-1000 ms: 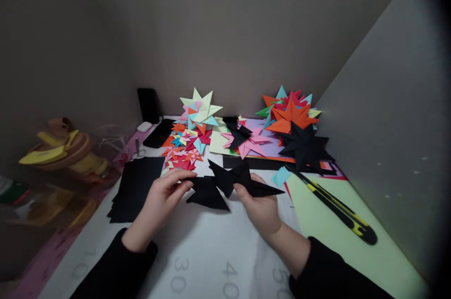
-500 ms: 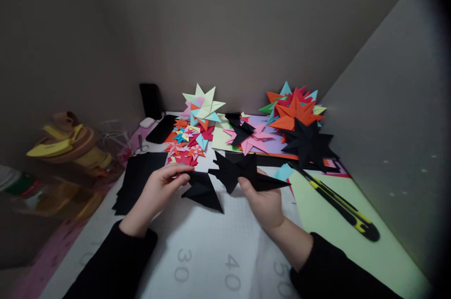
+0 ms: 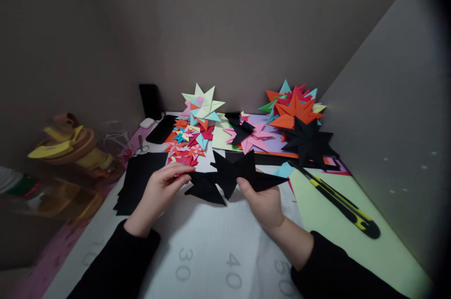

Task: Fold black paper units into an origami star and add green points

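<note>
My left hand [image 3: 167, 188] pinches a folded black paper piece [image 3: 206, 188] by its upper left corner, thumb below and fingers above. In my right hand [image 3: 262, 200] is a black origami star section [image 3: 236, 172], with the thumb on its front and the other fingers behind. The two black papers meet or overlap near the middle; whether they are joined I cannot tell. Both are held above the white gridded mat [image 3: 207, 252]. Left of my left hand lies a stack of black paper sheets [image 3: 139, 184].
Finished paper stars [image 3: 296, 111] pile at the back right, with a black star [image 3: 310, 141] in front. Small coloured stars [image 3: 188, 137] lie back left beside a phone [image 3: 160, 129] and scissors [image 3: 143, 145]. A yellow-black utility knife [image 3: 340, 202] rests on green paper [image 3: 352, 252].
My left hand has shifted slightly right, bringing its folded piece against the star section, so the gap between them has closed. My right hand stays nearly in place.
</note>
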Available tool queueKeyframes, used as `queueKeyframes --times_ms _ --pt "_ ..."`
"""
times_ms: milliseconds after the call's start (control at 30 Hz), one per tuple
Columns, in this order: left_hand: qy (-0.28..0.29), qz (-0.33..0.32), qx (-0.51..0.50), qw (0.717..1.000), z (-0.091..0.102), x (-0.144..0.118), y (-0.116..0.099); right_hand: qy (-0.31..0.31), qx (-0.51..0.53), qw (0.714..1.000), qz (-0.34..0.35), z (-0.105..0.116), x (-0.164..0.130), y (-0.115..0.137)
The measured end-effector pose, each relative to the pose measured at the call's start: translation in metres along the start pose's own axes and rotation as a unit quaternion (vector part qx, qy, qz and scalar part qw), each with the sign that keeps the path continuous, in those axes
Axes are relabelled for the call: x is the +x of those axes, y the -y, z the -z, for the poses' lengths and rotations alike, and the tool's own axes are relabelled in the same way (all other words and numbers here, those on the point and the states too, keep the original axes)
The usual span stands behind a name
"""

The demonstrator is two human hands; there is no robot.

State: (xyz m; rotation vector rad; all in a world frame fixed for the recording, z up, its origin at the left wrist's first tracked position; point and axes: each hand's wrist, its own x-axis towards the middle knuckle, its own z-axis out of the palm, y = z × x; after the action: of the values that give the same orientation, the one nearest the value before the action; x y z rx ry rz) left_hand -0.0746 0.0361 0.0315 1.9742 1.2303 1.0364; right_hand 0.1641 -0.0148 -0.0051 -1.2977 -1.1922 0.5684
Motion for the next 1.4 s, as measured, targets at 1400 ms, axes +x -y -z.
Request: queueKeyframes --times_ms 1400 --pt "-0.007 -0.048 0.003 0.999 0.002 0.000 0.001 -0.011 0.018 1.000 -0.012 -0.001 -0.002 0.014"
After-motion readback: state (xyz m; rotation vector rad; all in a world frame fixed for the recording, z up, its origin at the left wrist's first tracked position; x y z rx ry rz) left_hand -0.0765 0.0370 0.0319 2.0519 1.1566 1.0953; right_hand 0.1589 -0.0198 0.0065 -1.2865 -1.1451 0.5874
